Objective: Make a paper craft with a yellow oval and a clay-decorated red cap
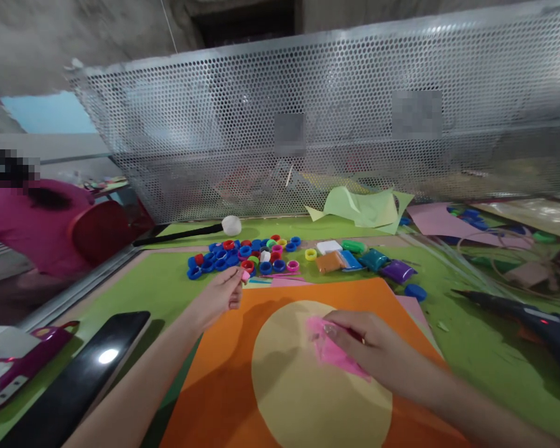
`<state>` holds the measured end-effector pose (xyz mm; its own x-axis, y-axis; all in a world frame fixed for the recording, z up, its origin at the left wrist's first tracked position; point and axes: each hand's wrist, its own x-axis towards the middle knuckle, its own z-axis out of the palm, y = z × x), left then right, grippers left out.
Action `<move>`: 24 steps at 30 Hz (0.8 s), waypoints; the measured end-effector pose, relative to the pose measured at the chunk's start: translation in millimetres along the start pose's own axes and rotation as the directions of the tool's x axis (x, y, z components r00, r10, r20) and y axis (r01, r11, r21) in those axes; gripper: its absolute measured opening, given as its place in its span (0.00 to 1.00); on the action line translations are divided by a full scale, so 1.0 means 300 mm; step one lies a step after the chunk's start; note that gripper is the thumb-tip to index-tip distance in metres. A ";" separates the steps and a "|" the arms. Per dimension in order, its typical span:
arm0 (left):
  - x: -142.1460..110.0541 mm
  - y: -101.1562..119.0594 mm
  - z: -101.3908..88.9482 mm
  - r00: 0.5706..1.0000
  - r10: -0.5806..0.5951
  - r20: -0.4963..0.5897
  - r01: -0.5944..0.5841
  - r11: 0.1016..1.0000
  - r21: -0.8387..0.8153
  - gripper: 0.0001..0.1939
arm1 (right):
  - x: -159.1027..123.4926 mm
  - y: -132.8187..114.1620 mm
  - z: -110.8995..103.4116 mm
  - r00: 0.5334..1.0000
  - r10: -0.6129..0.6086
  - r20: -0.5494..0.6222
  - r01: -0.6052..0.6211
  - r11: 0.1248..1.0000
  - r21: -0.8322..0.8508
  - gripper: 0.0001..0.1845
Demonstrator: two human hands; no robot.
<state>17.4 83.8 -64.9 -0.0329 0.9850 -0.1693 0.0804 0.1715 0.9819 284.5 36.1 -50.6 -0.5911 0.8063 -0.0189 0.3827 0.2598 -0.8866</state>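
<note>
While the left hand [221, 292] reaches toward the middle of the frame with a pink bit [246, 275] pinched between thumb and fingertip, the right hand [378, 342] has its fingers closed on the pink bag [338, 358], right of centre, over the yellow circle [284, 392]. Both grips look firmly closed, with no gap to speak of.

From where I stand, this seems an early stage. The circle lies on the orange sheet [214, 379] at the bottom centre, and that much looks done. The pink bit is apart from its bag, so I'd judge that portion ready. I can't see any pink placed on the circle, though the right hand covers part of it, and the caps [233, 256] sit loose in a heap above the sheet, so most of the work appears to remain.

As for containers, the pink bag is blurred; I can't tell whether its mouth is open or how much it holds. Right of the heap lie more: an orange bag [329, 262], a blue bag [351, 261], a teal bag [374, 260] and a purple bag [398, 270], the last looking plump and glossy. Their contents I can't make out beyond the colour. Many caps stand hollow side up, like little rings.
</note>
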 end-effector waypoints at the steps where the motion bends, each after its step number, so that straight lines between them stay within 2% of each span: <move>1: -0.003 0.000 0.006 1.000 0.010 0.013 -0.011 1.000 0.011 0.11 | 0.000 0.000 0.000 1.000 -0.001 0.000 0.001 1.000 0.009 0.17; 7: -0.002 0.005 0.007 0.996 0.075 0.056 -0.080 0.991 0.109 0.12 | 0.000 0.005 0.001 1.000 -0.016 -0.014 0.016 0.999 0.033 0.18; 11: 0.002 0.007 -0.005 0.994 0.073 0.087 -0.090 0.975 0.204 0.11 | 0.000 0.002 -0.001 1.000 -0.013 0.008 0.013 1.000 0.023 0.17; 14: 0.001 0.008 -0.011 0.994 0.064 0.090 -0.089 0.950 0.301 0.15 | 0.003 0.002 -0.003 1.000 -0.017 0.005 0.017 0.999 0.027 0.17; 18: -0.005 0.014 -0.015 0.994 0.080 0.078 -0.108 0.858 0.501 0.20 | 0.004 0.008 -0.005 1.000 0.001 0.017 -0.001 1.000 0.003 0.18; 24: -0.012 0.016 -0.018 0.990 0.095 0.104 -0.141 0.676 0.723 0.17 | 0.006 0.011 -0.004 1.000 0.000 0.025 0.001 1.000 -0.018 0.18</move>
<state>12.6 81.1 -59.2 0.0786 0.9935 -0.0829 0.7792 -0.0094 0.6268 285.7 38.9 -52.9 -0.6087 0.7929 -0.0302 0.3952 0.2699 -0.8781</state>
